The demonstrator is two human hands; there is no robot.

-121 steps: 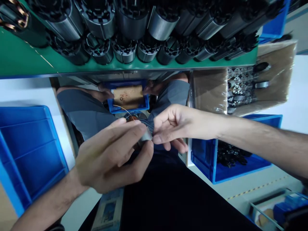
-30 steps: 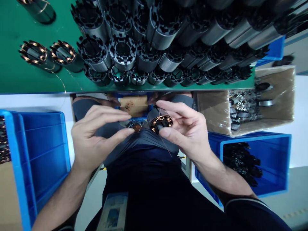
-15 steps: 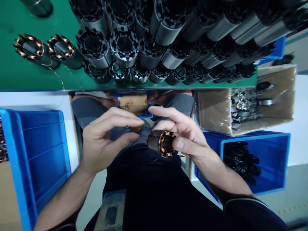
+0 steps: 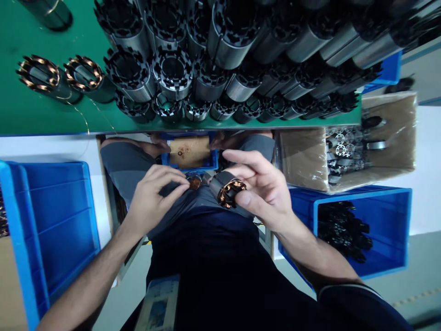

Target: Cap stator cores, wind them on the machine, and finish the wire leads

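Observation:
My right hand [image 4: 267,191] grips a wound motor stator [image 4: 216,185], a dark metal cylinder with copper coils at the end that faces me. The thumb presses on its toothed rim and the fingers pass behind it. To its left, my left hand [image 4: 155,195] is closed in a pinch, thumb and forefinger tips together. Anything between those tips is too small to make out. Just beyond them an amber-coloured round thing [image 4: 195,182] shows above my lap; whether the fingers touch it, I cannot tell.
Stacked stators without copper [image 4: 172,73] crowd the green table [image 4: 44,117]. Two copper-wound stators [image 4: 84,76] stand at its left, trailing thin wire. A blue crate [image 4: 65,220] is at left. At right are a plastic-lined carton [image 4: 303,158] and a blue bin [image 4: 389,239] of black parts.
My left thumb and forefinger have gone from apart to pinched, and that hand has moved slightly. The stator in my right hand has risen a little in view and turned.

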